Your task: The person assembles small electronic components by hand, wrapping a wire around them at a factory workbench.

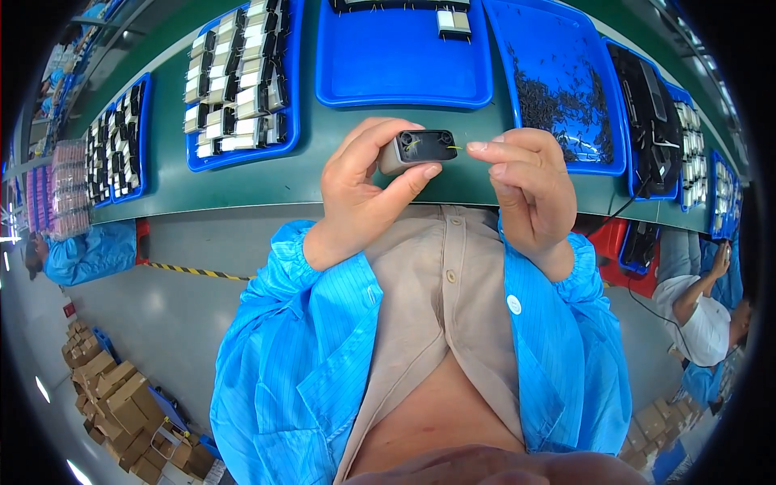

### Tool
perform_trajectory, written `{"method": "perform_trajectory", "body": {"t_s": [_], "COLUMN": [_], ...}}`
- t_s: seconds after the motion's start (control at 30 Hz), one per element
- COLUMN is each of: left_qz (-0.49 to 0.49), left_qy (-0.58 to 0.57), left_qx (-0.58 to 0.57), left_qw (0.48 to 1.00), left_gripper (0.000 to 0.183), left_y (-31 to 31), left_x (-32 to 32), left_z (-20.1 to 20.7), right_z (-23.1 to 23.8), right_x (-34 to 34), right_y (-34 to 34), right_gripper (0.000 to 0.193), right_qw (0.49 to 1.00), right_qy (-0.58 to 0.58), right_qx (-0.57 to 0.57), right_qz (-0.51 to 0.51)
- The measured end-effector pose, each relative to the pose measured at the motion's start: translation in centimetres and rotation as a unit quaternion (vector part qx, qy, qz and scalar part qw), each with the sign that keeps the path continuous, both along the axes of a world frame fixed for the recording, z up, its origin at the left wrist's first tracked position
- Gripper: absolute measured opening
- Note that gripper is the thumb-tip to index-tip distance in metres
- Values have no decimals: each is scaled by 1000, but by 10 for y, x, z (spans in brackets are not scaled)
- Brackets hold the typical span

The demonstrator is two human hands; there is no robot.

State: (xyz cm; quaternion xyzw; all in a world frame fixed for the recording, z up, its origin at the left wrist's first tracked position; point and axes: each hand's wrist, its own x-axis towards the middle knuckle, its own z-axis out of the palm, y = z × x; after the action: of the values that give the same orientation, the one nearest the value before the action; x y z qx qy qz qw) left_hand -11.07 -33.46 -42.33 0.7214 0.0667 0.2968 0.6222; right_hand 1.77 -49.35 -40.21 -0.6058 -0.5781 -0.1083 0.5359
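Observation:
My left hand (364, 174) grips a small box-shaped housing (391, 159) with pale grey-beige sides, its fingers and thumb on opposite sides. The housing's black end (428, 145) faces up and has round posts at two corners. Thin yellow-green wires show at this end, and one wire (455, 147) sticks out to the right. My right hand (529, 174) is closed in a pinch at that wire's tip, its fingers curled. The exact contact is too small to make out. Both hands are over the front edge of the green table (323, 129).
Beyond my hands stands a blue tray (404, 65) holding a few pale blocks (453, 24). Left of it, another blue tray (293, 81) bears rows of similar blocks. At right, a blue tray (550, 36) holds many small dark pieces (562, 109), beside a black device (647, 105). Co-workers sit at both sides.

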Motion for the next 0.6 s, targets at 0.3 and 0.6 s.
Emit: {"method": "perform_trajectory", "body": {"t_s": [0.3,0.6], "left_qz": [-11,-27], "left_qy": [10,8], "left_qx": [-9,-1], "left_qw": [1000,1000], "left_gripper": [36,38], "left_y": [-3,-4], "left_x": [0,1], "left_z": [-1,-1], "right_z": [-3,-11], "right_x": [5,5], "right_y": [1,0], "right_gripper": [16,11], "right_qw": [1000,995], "right_qy": [-5,98], "right_qx": [-15,-21], "right_qz": [-4,14]}}
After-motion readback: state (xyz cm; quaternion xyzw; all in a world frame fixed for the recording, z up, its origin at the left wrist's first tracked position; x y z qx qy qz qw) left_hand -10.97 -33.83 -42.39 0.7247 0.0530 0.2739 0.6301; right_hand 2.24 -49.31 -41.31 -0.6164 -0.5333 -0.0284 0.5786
